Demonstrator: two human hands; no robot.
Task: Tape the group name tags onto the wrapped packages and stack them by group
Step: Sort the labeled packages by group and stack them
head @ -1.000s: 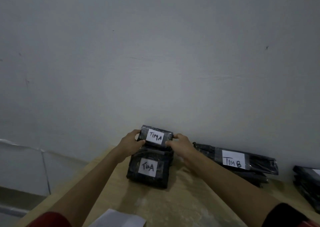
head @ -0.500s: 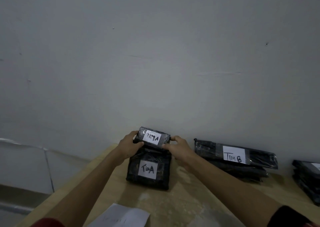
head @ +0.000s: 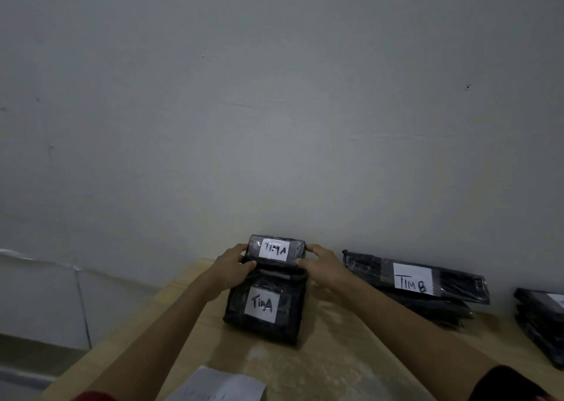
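A small black wrapped package (head: 294,249) bearing a white "TIM A" tag sits at the far end of the table, against the wall. My left hand (head: 233,263) grips its left end and my right hand (head: 320,264) grips its right end. Just in front lies a larger black package (head: 265,309), also tagged "TIM A". To the right, a flat stack of black packages (head: 427,287) carries a "TIM B" tag.
The wooden table (head: 335,355) meets a grey wall. Another stack of black packages (head: 540,321) lies at the right edge. A white sheet of paper (head: 219,385) lies at the table's near edge. The table's left edge runs diagonally beside my left arm.
The small "TIM A" package has come down slightly behind the larger one, still held at both ends by my hands.
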